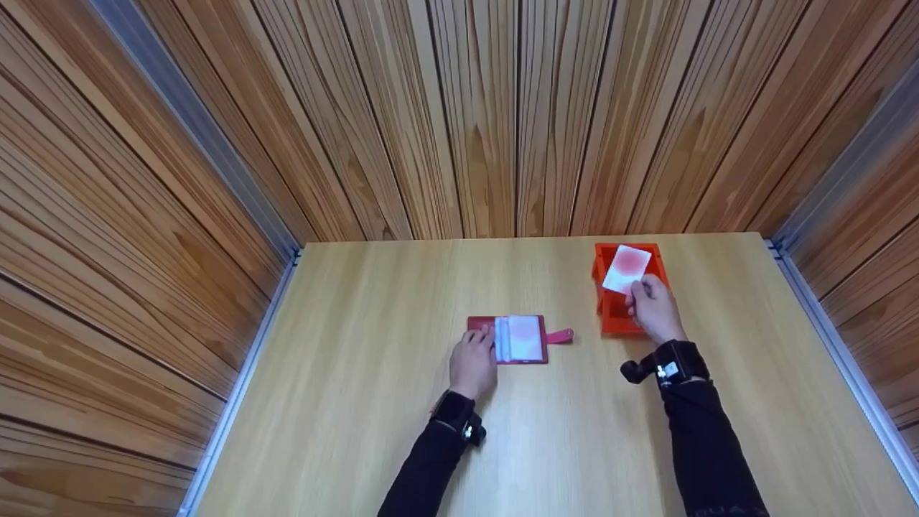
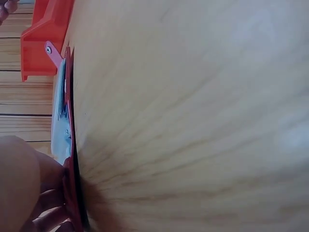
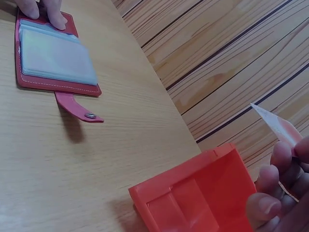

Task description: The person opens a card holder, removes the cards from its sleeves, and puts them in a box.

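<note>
A red card holder [image 1: 546,357] lies spread on the table, its clear sleeves [image 3: 58,58] stacked on the side nearer the strap. My left hand [image 1: 474,362] rests on the holder's left cover, fingertips pressing the red surface in the right wrist view. Pinched between the thumb and fingers of my right hand [image 1: 655,309] is a white card [image 1: 627,268] with a round pink patch. That hand is over an orange-red plastic bin [image 1: 622,327], and the card overlaps the bin's far part in the head view.
The holder's pink strap [image 1: 560,336] with a metal snap sticks out to the right, toward the bin. Wood-plank walls [image 1: 474,129] enclose the back and sides of the light wooden table [image 1: 344,402].
</note>
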Available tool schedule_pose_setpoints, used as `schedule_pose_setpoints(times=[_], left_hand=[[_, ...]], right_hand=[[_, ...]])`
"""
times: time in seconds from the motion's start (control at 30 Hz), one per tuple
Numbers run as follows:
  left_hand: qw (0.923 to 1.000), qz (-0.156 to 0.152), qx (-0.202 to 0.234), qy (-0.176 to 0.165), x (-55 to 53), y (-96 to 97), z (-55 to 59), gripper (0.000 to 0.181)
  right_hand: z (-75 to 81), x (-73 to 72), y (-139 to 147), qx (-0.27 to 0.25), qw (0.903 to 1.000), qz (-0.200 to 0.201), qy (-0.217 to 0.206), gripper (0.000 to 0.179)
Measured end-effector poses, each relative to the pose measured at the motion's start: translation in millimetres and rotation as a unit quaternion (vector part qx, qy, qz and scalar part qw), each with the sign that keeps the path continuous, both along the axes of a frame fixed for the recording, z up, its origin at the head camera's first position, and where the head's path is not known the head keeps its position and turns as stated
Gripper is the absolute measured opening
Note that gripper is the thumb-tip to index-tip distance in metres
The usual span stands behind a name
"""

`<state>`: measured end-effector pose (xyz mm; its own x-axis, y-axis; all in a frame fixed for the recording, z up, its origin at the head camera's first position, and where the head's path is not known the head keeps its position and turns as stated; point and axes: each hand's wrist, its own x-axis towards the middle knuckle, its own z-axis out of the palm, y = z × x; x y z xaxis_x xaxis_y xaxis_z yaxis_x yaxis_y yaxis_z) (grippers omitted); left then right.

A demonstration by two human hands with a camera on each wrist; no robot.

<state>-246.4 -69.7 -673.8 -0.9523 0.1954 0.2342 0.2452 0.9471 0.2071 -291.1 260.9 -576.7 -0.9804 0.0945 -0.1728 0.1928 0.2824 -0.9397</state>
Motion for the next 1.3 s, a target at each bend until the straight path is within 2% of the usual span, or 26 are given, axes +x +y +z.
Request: schedule_pose_setpoints(times=[0.23, 0.47, 0.63, 0.83, 1.07, 1.3], left_hand=[[0.9997, -0.008, 0.004, 0.022, 0.1, -1.9, -0.9, 0.038], [0.9999, -0.002, 0.015, -0.006, 0.1, -2.4, 0.5, 0.039], [0.9997, -0.006, 0.024, -0.006, 0.1, -3.0, 0.5, 0.038], [0.9998, -0.013, 0.011, -0.004, -0.2, -3.0, -0.8, 0.039], [0.9997, -0.009, 0.008, -0.021, -0.1, -2.9, 0.2, 0.04], [0.9998, -0.01, 0.004, -0.019, -1.4, -4.0, -1.4, 0.04]], right_hand=[[-5.3, 1.6, 5.5, 0.011, 0.9999, -0.012, -0.004, 0.02], [-13.1, 2.3, 7.4, 0.067, 0.9974, -0.024, 0.008, 0.024], [-19.2, 3.6, 8.4, 0.088, 0.9955, -0.035, 0.007, 0.026], [-26.2, 5.1, 8.9, 0.115, 0.9921, -0.05, 0.002, 0.028], [-34.2, 4.5, 6.7, 0.132, 0.9891, -0.063, -0.012, 0.033], [-43.6, 2.4, 5.3, 0.18, 0.9809, -0.073, 0.014, 0.034]])
